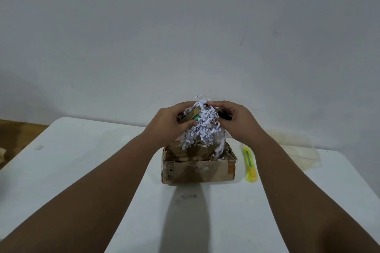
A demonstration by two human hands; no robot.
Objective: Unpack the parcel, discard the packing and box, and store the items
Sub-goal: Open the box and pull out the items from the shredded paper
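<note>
A small open cardboard box (197,172) stands in the middle of the white table (82,160). Above it both hands hold a clump of white shredded paper (203,127) that trails down into the box. My left hand (170,123) grips the clump's left side together with a flat gold-brown item (190,116); a bit of green shows beside it. On the right side my right hand (236,121) closes on the paper and a dark item (224,116), mostly hidden. The box's inside is largely covered by paper.
A yellow utility knife (250,164) lies just right of the box. Crumpled clear plastic wrap (296,150) sits at the table's far right. A plain wall rises behind the table; brown floor shows at the left beyond the table's edge.
</note>
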